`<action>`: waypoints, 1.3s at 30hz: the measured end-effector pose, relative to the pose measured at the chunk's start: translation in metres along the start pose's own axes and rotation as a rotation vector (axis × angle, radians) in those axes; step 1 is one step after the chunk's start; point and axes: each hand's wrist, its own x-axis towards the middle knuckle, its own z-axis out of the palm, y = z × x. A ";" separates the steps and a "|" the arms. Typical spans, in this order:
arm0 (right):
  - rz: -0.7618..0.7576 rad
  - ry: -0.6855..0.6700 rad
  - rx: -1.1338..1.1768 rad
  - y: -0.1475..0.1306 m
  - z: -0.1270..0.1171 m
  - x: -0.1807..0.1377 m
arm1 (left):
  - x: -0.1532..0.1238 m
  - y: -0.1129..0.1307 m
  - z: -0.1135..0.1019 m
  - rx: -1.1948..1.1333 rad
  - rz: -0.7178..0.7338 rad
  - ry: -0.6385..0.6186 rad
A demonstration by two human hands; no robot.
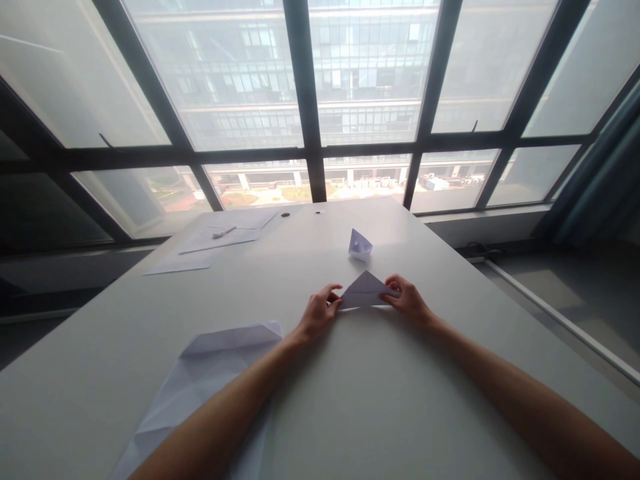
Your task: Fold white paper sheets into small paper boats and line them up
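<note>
A white sheet folded into a triangle point(365, 290) stands between my hands, its point facing away from me. At its left corner, my left hand point(320, 310) pinches the paper with thumb and fingers. My right hand point(406, 300) grips the right corner, thumb in front and fingers curled behind. Just beyond the triangle sits a small folded paper boat point(360, 245). Under my left forearm lies a large creased sheet of paper point(210, 373), partly hidden by the arm.
The white table point(320, 413) reaches to tall windows. Flat paper sheets point(220, 241) lie at the far left, with a small white object point(224, 232) on top. Dark round holes point(285, 215) show near the far edge. A blue curtain point(595, 173) hangs at right.
</note>
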 end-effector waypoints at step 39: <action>-0.034 0.124 -0.172 0.003 0.001 0.002 | -0.007 0.016 -0.005 0.365 0.243 -0.140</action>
